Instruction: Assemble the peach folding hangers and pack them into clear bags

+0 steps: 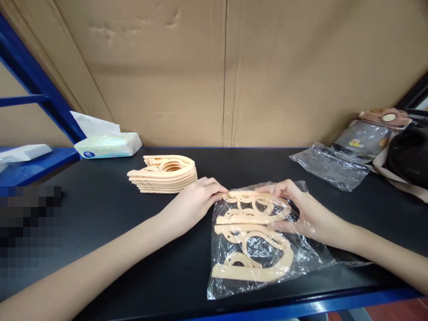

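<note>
A clear plastic bag [254, 292] lies on the black table with two beige folding hangers inside, folded up. The far folding hanger [247, 219] is next to the near folding hanger [247, 273]. My left hand [202, 198] has its fingers closed at the left end of the far hanger, by the bag's edge. My right hand [299, 211] grips the curved right end of the far hanger between fingers and thumb; whether it is inside the bag or over the film I cannot tell. Behind my left hand stands a stack of several beige folding hangers [163, 178].
A tissue pack [112, 145] sits at the back left. At the back right are another clear plastic bag [334, 167], a water bottle [364, 136] and a dark strapped object [409, 154]. Cardboard [167, 80] walls the back; a blue rail [314, 306] edges the table's front.
</note>
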`<state>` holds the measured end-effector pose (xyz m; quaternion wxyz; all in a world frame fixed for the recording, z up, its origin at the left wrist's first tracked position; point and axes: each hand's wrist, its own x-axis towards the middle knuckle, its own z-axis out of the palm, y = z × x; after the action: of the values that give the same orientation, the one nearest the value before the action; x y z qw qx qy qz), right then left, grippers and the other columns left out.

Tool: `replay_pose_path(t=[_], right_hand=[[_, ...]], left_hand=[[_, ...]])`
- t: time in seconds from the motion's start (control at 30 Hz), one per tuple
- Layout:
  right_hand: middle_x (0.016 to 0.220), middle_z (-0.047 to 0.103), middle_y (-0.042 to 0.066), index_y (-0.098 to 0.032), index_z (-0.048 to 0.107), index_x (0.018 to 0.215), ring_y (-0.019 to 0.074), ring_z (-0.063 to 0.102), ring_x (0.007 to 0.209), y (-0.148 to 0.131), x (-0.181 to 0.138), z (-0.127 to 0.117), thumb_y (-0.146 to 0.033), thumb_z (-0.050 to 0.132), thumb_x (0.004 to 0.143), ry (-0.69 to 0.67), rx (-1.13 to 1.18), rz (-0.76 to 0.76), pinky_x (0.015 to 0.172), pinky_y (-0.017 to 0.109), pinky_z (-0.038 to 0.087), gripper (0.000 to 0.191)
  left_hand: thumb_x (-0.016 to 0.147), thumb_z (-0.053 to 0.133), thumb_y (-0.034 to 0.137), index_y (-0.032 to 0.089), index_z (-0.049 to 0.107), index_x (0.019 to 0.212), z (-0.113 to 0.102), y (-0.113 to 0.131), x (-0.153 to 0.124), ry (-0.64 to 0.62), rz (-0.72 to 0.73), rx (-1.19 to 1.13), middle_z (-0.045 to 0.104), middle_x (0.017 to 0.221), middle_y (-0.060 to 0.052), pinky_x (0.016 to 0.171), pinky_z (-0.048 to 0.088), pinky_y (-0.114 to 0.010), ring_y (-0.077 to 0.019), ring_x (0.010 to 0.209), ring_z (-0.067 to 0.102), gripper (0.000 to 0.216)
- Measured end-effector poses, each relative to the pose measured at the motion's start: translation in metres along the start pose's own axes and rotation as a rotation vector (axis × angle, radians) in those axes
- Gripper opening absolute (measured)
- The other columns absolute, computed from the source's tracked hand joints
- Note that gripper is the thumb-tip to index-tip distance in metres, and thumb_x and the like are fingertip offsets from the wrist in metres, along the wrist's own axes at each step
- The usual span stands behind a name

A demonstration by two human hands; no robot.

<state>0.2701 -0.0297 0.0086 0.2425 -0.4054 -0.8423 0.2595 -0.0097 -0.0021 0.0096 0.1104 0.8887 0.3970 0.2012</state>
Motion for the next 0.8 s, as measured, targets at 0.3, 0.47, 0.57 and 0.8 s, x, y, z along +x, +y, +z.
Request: replay_pose_path(t=[0.3, 0.47, 0.57, 0.8], right_hand=[[0.143, 0.047, 0.008, -0.029, 0.035, 0.13, 0.0253, 0.045, 0.132, 0.01, -0.011, -0.007, -0.04, 0.062, 0.088, -0.097, -0.032, 0.007, 0.108, 0.045, 0.041, 0.051], [0.138, 0.053, 0.011, -0.028, 0.031, 0.122, 0.0244, 0.053, 0.126, 0.014, -0.008, 0.005, -0.041, 0.068, 0.082, 0.097, 0.007, -0.025, 0.103, 0.042, 0.047, 0.056], [0.132, 0.058, 0.012, -0.027, 0.032, 0.122, 0.0242, 0.058, 0.12, 0.012, -0.009, 0.006, -0.039, 0.069, 0.082, 0.1, -0.047, -0.014, 0.096, 0.039, 0.052, 0.056], [0.124, 0.064, 0.012, -0.023, 0.034, 0.126, 0.0256, 0.065, 0.108, 0.007, -0.005, 0.011, -0.049, 0.068, 0.08, 0.184, -0.184, -0.012, 0.087, 0.04, 0.056, 0.063]], left_hand=[[0.099, 0.038, 0.017, 0.02, 0.057, 0.125, 0.002, 0.006, -0.005, 0.005, 0.079, 0.047, 0.062, 0.122, -0.004, 0.094, 0.045, -0.034, -0.0183, 0.106, 0.056, 0.033], [0.102, 0.036, 0.026, 0.026, 0.055, 0.13, 0.004, 0.003, -0.005, -0.059, 0.082, 0.014, 0.055, 0.131, -0.002, 0.1, 0.042, -0.034, -0.0178, 0.113, 0.053, 0.034], [0.102, 0.036, 0.026, 0.031, 0.052, 0.133, 0.005, 0.001, -0.005, -0.082, 0.094, 0.028, 0.05, 0.137, -0.002, 0.102, 0.04, -0.036, -0.0191, 0.117, 0.051, 0.036], [0.102, 0.035, 0.027, 0.038, 0.047, 0.137, 0.005, 0.007, -0.002, -0.148, 0.124, -0.004, 0.047, 0.142, 0.001, 0.107, 0.035, -0.04, -0.0209, 0.126, 0.045, 0.039]])
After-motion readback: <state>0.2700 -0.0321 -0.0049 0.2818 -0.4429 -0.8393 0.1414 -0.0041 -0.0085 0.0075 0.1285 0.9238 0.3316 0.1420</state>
